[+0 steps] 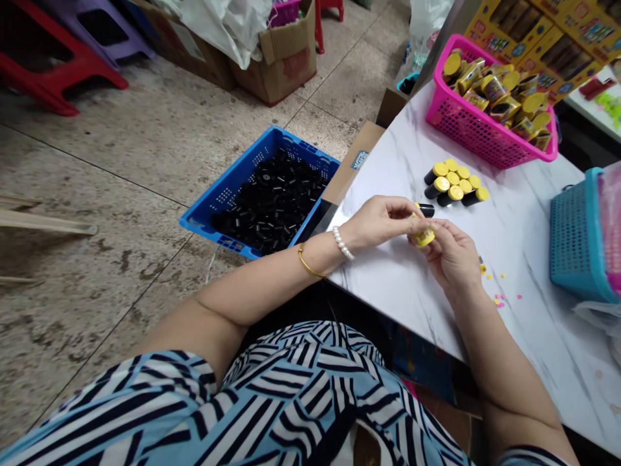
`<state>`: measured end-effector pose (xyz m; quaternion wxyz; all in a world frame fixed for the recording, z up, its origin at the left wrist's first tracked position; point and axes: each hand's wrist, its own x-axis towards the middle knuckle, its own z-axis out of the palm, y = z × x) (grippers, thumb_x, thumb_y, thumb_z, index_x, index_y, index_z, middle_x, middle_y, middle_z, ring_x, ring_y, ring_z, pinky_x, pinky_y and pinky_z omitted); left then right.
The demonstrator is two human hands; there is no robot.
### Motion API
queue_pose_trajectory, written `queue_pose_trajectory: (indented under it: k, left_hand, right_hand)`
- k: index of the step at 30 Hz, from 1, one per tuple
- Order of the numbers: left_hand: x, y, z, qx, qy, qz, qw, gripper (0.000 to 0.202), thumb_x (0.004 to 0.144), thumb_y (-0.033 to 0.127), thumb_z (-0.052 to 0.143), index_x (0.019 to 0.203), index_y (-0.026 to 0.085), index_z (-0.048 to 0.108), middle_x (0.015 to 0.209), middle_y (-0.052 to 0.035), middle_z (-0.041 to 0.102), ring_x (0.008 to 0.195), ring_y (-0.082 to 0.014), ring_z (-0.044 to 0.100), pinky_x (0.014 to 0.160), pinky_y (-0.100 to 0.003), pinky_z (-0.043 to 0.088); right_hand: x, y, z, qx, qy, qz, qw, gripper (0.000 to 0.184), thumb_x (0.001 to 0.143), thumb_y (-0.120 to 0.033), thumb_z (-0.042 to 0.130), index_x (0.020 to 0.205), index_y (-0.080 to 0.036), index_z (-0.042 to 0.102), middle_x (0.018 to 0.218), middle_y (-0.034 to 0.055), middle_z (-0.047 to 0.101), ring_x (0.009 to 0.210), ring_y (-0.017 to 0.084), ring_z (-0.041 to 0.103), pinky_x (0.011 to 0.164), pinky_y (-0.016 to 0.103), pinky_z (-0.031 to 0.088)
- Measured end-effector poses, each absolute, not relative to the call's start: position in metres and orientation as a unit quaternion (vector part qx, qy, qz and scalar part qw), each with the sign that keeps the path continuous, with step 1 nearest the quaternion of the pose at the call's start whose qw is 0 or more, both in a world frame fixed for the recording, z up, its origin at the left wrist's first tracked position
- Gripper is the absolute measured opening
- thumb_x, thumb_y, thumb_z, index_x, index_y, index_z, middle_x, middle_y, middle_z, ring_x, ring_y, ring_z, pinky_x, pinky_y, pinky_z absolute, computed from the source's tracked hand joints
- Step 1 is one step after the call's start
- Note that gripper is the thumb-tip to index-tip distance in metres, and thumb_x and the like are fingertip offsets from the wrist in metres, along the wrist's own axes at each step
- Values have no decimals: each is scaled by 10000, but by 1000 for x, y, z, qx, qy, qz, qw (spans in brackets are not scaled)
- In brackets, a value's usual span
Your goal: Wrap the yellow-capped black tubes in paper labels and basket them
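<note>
My left hand (383, 220) and my right hand (451, 255) meet over the white marble table (388, 285), near its left edge. Between their pinched fingers is a small black tube with a yellow cap (425, 223); the left fingers grip the black end, the right fingers grip the yellow cap. Just beyond the hands lies a cluster of several finished black tubes with yellow caps (456, 183) on the table. On the floor to the left stands a blue crate (233, 194) full of black tubes.
A pink basket (466, 129) with yellow-labelled tubes sits at the table's far side. A teal basket (577, 239) stands at the right edge. Yellow printed boxes (548, 32), a cardboard box (286, 58) and red and purple stools (58, 58) stand around. Small coloured scraps (499, 298) lie near my right wrist.
</note>
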<state>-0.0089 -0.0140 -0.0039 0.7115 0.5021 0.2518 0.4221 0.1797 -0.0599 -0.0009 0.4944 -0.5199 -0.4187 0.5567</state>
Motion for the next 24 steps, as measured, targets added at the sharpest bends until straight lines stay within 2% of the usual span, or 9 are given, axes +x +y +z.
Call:
queue_pose_trajectory:
  k: [3,5,7,9,13,20,22,24]
  left_hand:
    - [-11,-9,-7,443,296,409,741,435,789,503,877,846,103,717,763,-42,696,647,-80,575,622,-231,425]
    - [-13,-8,-9,426,298,379,766,464,780,532,880,823,102,709,746,-41,687,614,-69,544,586,-224,391]
    - [-14,-8,-9,427,285,346,785,481,753,536,902,812,99,708,741,-40,682,620,-71,550,586,-222,389]
    - [-14,-10,-7,426,275,327,797,494,712,527,932,792,98,700,718,-25,664,617,-66,542,584,-218,381]
    - [-12,-11,-4,403,269,320,814,512,673,525,954,766,103,680,678,1,629,590,-56,523,564,-211,363]
    - [-11,-8,-5,392,282,319,816,526,689,532,945,721,104,641,635,1,614,539,-48,506,517,-205,358]
    - [-12,-8,-6,385,283,318,819,543,673,546,948,725,104,638,639,1,615,540,-51,518,514,-204,366]
    - [-13,-8,-6,382,274,314,825,564,651,565,952,727,101,641,640,-3,623,531,-48,515,509,-201,368]
  right_hand:
    - [188,-59,1,-487,-499,541,470,335,884,-396,811,1204,-307,766,1045,16,806,887,174,786,852,363,674]
    - [193,-60,1,-475,-571,484,463,430,836,-326,862,1254,-346,764,1143,15,786,957,183,774,906,380,661]
    - [194,-62,0,-467,-634,402,468,376,806,-269,886,1166,-349,809,1133,17,781,983,199,759,913,394,650]
    - [192,-65,-1,-468,-666,316,487,250,809,-254,886,1041,-335,839,1020,19,787,947,207,750,876,404,643]
    - [185,-69,-5,-485,-671,220,516,188,803,-251,897,968,-312,830,888,7,775,819,192,734,778,393,627]
    - [179,-66,-11,-509,-644,228,524,101,835,-283,869,895,-256,792,871,7,746,740,174,742,693,359,649]
    - [179,-65,-10,-499,-636,272,522,129,851,-279,854,963,-266,793,902,5,752,755,167,754,716,349,664]
    - [179,-63,-8,-482,-635,333,504,288,843,-281,861,1119,-301,781,1007,12,767,792,167,768,758,361,687]
